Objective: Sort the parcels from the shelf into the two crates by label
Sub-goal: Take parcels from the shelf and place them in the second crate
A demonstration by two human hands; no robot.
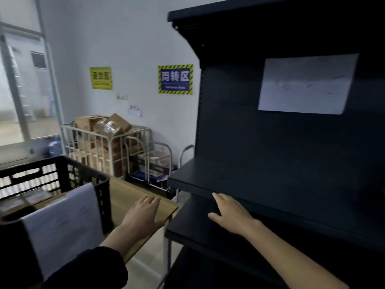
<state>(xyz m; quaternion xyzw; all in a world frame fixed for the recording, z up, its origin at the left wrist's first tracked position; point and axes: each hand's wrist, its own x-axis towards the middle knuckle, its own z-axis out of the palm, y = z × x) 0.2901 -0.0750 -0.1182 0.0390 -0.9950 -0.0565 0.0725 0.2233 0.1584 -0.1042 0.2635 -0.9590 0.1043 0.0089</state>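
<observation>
Across the shelf (270,180) boards nothing shows; parcels (27,202) lie in the crate (83,172). Left hand (143,213) and right hand (231,213) hold nothing, fingers spread; sorting looks nearly done.

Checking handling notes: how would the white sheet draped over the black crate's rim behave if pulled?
Probably floppy and light: the white sheet bends over the black crate rim and hangs. It may slip off; no fastening shows.

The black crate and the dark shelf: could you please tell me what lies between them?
In the head view, a strip of wooden tabletop lies between the black crate and the dark shelf, with the left hand open over it.
</observation>
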